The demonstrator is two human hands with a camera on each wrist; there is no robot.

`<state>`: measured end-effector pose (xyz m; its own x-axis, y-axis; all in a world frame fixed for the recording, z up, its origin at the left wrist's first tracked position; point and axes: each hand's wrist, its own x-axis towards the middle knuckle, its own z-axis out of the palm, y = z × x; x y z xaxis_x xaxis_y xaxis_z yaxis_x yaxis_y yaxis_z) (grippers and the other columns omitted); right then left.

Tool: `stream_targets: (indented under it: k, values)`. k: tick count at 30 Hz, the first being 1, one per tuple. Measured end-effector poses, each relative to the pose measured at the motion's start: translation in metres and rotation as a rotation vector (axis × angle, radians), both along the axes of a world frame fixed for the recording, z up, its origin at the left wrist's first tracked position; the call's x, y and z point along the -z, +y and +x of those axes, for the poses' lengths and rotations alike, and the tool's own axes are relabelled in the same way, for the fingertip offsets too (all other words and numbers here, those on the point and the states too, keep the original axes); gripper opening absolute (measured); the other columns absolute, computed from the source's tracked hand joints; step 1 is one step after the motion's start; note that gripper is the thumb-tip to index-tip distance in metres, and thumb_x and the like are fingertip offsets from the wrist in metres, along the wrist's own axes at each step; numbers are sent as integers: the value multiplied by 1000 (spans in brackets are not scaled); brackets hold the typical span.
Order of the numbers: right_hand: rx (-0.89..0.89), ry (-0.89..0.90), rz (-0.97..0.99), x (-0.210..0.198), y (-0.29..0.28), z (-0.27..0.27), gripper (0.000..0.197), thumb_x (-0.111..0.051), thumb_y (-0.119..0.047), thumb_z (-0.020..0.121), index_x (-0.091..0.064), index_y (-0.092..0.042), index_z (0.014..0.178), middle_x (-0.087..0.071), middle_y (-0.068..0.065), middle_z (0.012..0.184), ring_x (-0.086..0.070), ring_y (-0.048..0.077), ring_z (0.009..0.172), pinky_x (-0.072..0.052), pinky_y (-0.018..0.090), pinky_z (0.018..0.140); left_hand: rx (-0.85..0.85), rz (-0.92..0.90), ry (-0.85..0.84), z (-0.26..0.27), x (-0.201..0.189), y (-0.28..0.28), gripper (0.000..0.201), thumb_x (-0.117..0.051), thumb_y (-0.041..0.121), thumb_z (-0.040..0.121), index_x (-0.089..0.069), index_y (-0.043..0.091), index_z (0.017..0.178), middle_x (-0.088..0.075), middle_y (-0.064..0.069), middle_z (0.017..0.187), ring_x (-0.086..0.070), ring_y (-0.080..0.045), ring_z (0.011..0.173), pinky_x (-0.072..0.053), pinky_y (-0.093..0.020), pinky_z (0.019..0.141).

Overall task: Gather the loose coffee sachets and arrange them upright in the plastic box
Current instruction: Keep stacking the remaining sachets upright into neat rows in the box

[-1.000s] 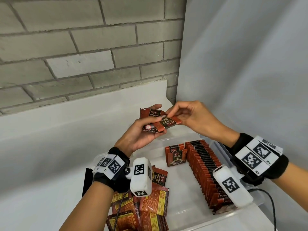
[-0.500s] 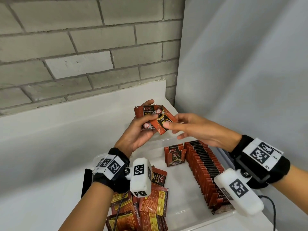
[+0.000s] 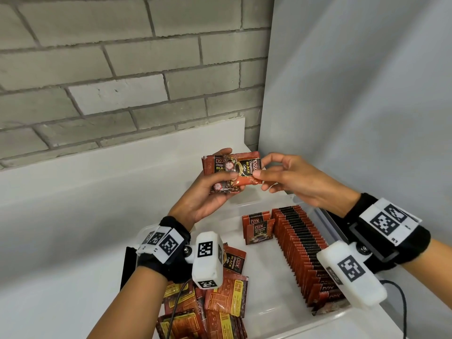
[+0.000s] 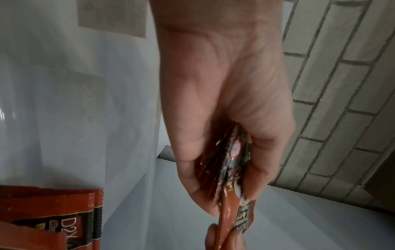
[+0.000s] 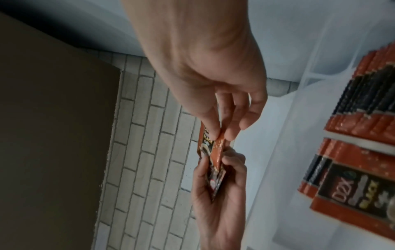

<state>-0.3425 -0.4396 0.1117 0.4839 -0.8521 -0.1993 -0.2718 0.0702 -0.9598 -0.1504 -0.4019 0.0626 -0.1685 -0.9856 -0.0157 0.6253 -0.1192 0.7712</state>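
A: What is the left hand (image 3: 208,194) doing?

B: It grips a small stack of sachets (image 3: 215,167), thumb across the front and fingers curled behind. The left wrist view shows their edges fanned between thumb and fingers.

A: And the right hand (image 3: 291,179)?

B: It pinches the right end of the top sachet (image 3: 247,172) between thumb and forefinger; the other fingers hang loosely curled. That sachet lies crosswise on the stack, its print turned sideways, and its left part sits under the left thumb. So both hands touch it.

A: Where is the plastic box (image 3: 325,216)?

B: Below both hands, on the white table (image 3: 61,241). Under the right wrist a long row of sachets (image 3: 298,248) stands upright along the box's right wall. Beside that row, below the space between the hands, a short second row (image 3: 258,228) stands with its front label facing the person.

A: Any left loose?

B: Yes, a loose pile (image 3: 217,302) lies flat and overlapping near the left forearm, most of them back side up. I cannot tell whether the whole pile is inside the box.

A: What's behind the hands?

B: A grey brick wall (image 3: 122,69) beyond the left hand and a plain pale panel (image 3: 367,94) beyond the right.
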Motion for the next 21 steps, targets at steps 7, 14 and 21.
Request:
stream_targets:
  k: [7,14,21]
  values:
    - [-404,338,-228,-15,-1,-19,12,-73,-22,82,-70,-16,91,-73,2,82,-59,9,64,-46,20,64,-55,70,109,2,-1,-1,51,-84,27,65,-63,21,111,-64,-8,89,-63,-20,79,-55,-37,79]
    - [-527,808,-612,6,8,3,12,-78,-27,78,-73,-22,88,-63,-9,73,-56,4,65,-44,21,67,-93,120,70,-2,-7,3,27,-60,26,84,-59,21,111,-60,-9,88,-60,-19,73,-54,-32,69]
    - [-502,988,-842,14,15,11,5,-71,-24,82,-68,-23,85,-43,-13,72,-45,14,75,-25,18,53,-76,127,61,-2,-8,4,29,-60,26,85,-58,21,113,-62,-9,87,-58,-20,76,-55,-32,69]
